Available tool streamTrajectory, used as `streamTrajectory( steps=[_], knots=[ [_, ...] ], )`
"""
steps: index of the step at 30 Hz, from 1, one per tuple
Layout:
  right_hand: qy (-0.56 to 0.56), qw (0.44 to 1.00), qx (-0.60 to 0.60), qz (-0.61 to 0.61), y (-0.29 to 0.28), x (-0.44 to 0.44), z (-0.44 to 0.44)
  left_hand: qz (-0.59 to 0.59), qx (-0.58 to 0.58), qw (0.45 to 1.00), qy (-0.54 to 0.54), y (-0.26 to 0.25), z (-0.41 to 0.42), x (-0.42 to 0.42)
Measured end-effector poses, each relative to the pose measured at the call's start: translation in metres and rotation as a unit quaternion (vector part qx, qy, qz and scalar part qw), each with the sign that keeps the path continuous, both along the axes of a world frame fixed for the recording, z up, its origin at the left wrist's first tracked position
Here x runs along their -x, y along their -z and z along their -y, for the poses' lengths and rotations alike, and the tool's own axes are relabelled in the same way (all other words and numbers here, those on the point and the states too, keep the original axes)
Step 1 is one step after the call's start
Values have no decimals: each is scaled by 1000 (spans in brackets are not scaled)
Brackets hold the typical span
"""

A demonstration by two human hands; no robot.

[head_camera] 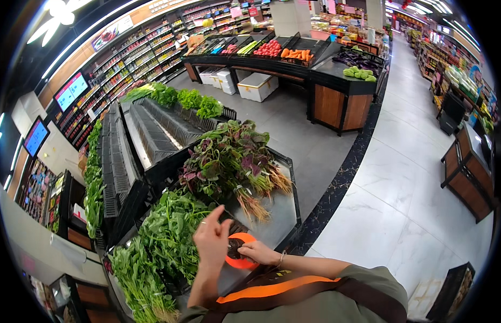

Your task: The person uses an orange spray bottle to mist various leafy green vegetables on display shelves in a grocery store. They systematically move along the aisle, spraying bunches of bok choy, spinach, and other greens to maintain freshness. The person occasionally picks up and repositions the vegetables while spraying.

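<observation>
My right hand (258,252), with a bracelet at the wrist, grips a roll of bright orange tape (247,264) close to my body. Just left of the roll my left hand (212,238), wearing a ring, is raised with thumb and forefinger apart and nothing seen between them. Beyond my hands, bundles of red-and-green amaranth (230,157) with pinkish roots lie on a metal display counter (281,206). Leafy green bunches (173,226) lie to the left of my left hand, and more tied greens (141,278) sit nearer to me.
Black slatted display racks (161,133) rise behind the greens, with lettuce (210,107) along their far edge. Across a grey floor stands a vegetable counter (343,101) with carrots, eggplants and green vegetables. White foam boxes (257,85) are under it. A pale tiled aisle (396,161) runs along the right.
</observation>
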State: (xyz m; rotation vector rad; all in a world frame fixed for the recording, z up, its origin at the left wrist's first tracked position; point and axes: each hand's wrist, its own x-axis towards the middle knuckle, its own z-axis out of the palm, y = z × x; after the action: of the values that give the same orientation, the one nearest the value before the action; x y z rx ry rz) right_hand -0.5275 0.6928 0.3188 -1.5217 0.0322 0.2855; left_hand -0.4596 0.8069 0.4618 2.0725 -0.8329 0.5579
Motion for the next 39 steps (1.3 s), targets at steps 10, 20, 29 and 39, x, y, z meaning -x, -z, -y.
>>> streamTrajectory(
  steps=[10,20,29,39],
  knots=[
    [1,999,-36,-17,1,-2,-1,-4,-150,986,67,28,0,-5],
    [-5,999,-29,-19,-1,-1,-1,-24,-52,994,96,27,-5,-5],
    [9,999,-35,-3,-5,-1,0,64,-80,993,50,-8,1,-6],
    [23,1000,0,-15,0,-2,-3,33,-154,987,19,53,-7,-5]
  ],
)
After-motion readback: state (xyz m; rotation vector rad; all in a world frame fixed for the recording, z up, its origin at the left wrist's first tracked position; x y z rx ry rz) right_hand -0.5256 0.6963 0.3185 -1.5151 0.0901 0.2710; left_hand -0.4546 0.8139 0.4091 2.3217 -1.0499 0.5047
